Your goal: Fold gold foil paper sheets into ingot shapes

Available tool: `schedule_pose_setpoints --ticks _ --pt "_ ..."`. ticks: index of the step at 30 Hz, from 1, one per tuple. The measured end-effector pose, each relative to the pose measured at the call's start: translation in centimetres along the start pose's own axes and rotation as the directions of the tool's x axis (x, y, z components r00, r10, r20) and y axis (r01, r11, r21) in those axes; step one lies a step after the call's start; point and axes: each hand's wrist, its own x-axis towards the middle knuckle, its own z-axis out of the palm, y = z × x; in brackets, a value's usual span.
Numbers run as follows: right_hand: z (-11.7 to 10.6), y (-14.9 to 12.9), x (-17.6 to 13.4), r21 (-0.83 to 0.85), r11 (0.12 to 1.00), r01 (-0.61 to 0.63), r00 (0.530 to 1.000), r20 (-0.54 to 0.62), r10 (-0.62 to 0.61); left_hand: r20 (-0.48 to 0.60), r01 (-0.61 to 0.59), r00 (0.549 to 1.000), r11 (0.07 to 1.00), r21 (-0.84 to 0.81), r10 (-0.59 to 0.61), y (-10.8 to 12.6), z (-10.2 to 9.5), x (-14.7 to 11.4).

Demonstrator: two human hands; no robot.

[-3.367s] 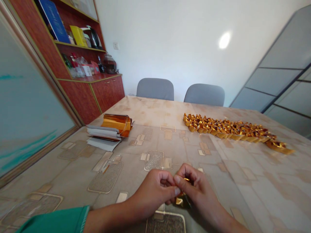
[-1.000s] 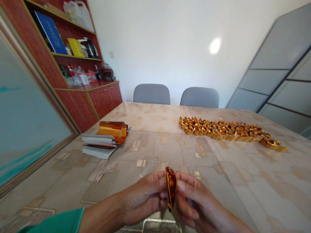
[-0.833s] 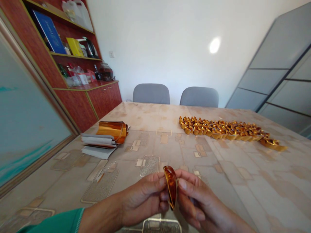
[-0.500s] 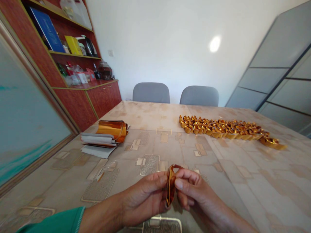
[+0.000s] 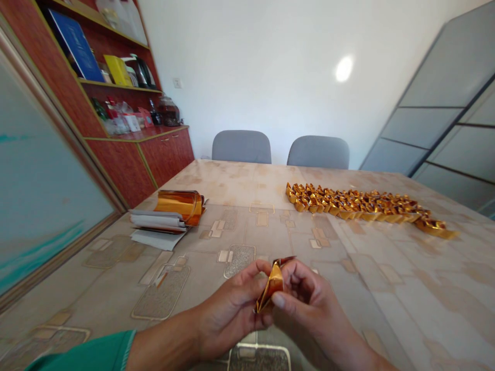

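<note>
Between my two hands is a piece of folded gold foil paper (image 5: 275, 281), tilted above the near part of the table. My left hand (image 5: 234, 304) grips its left side, fingers closed on it. My right hand (image 5: 305, 299) pinches the opposite side, with the thumb across the lower front and the fingers behind. Farther off to the right, rows of folded gold foil paper pieces (image 5: 348, 201) stand packed together. A stack of gold foil sheets (image 5: 180, 203), curled and with pale backs, lies on the left of the table.
The patterned table (image 5: 240, 237) stretches ahead. Two grey chairs (image 5: 242, 147) stand at its far edge. A red cabinet (image 5: 166, 154) with loaded shelves is at the left, beside a glass panel (image 5: 42, 170). Grey panels (image 5: 433, 98) stand at the right.
The folded foil paper has turned and tilted, showing a broader face. My right thumb has shifted lower and left, and the right fingers have moved behind the foil's upper end.
</note>
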Motion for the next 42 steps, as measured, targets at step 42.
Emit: schedule_pose_setpoints --ticks 42 --pt "-2.3 -0.2 0.3 -0.600 0.800 0.022 0.994 -0.076 -0.084 -0.042 -0.182 0.946 0.636 0.749 0.320 0.6 0.8 -0.3"
